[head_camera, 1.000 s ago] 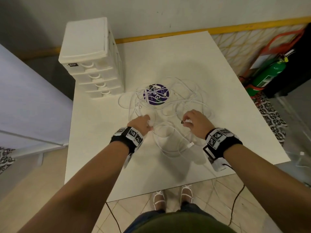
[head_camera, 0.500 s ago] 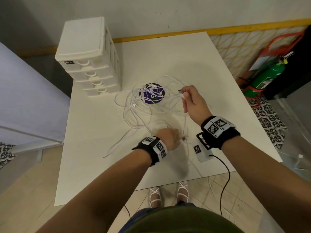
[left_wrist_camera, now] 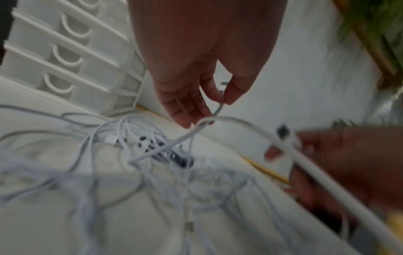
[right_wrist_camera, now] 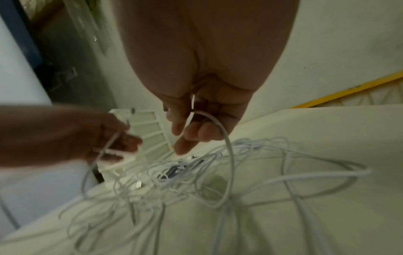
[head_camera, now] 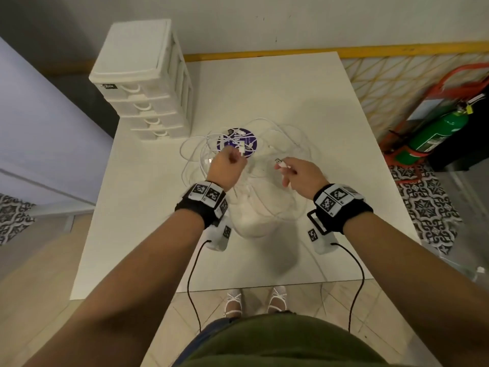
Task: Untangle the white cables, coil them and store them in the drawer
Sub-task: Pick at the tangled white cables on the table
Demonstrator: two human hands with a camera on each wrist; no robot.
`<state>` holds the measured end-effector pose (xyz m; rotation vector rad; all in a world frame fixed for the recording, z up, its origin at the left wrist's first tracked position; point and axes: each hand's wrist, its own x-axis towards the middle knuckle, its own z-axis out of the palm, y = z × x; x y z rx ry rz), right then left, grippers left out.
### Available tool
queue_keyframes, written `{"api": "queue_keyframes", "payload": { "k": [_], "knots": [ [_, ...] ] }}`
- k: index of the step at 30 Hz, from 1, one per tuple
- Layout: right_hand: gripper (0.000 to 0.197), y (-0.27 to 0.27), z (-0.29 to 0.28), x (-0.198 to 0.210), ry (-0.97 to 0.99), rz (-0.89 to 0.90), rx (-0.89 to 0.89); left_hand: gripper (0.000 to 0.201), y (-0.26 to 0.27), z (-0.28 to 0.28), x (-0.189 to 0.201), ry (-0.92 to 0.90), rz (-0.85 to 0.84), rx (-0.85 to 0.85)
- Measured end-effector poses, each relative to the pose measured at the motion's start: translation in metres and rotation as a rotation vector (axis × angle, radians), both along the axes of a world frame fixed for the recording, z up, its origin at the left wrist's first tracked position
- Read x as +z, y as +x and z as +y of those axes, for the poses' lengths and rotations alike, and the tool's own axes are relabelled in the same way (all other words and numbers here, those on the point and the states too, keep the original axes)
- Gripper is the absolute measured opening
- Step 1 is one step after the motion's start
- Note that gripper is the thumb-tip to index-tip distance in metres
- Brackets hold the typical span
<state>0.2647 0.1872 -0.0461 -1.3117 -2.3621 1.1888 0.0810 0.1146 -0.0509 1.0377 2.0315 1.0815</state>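
Observation:
Several white cables (head_camera: 264,144) lie tangled on the white table (head_camera: 264,88), partly over a purple disc (head_camera: 248,144). My left hand (head_camera: 238,156) is raised over the tangle near the disc. It pinches one cable end with a white plug between thumb and fingers (left_wrist_camera: 231,96). My right hand (head_camera: 284,168) is just to the right at the same height. Its fingers (right_wrist_camera: 200,132) curl round another cable end whose metal-tipped plug sticks out. From both hands the cables (right_wrist_camera: 229,172) hang down into the tangle. The white drawer unit (head_camera: 143,75) stands at the table's back left with its drawers closed.
A green fire extinguisher (head_camera: 436,133) in a red stand sits on the floor to the right of the table. A pale partition (head_camera: 39,128) runs along the left. The table's front edge lies close to my feet (head_camera: 254,300).
My left hand has moved from the table's front part to the tangle by the purple disc and now holds a plug. My right hand still holds its cable end, a little lower.

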Motion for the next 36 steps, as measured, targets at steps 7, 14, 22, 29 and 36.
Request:
{"api": "queue_keyframes", "payload": {
  "k": [7,14,22,29,36],
  "knots": [
    [0.033,0.021,0.019,-0.018,0.152,-0.44,0.285,0.012,-0.03,0.009,0.087,0.355,-0.33,0.306],
    [0.029,0.029,0.057,-0.002,0.287,-0.451,0.133,0.019,-0.084,-0.022,0.12,0.291,0.205,0.516],
    [0.027,-0.036,0.026,0.036,0.281,0.262,0.052,0.041,-0.09,-0.02,0.061,-0.398,0.324,0.16],
    [0.02,-0.074,0.023,0.023,0.238,0.071,-0.045,0.04,-0.12,0.002,0.016,-0.52,0.326,0.036],
    [0.022,-0.079,0.028,-0.006,0.057,-0.017,-0.195,0.036,-0.142,0.011,-0.025,-0.665,0.513,-0.266]
  ]
}}
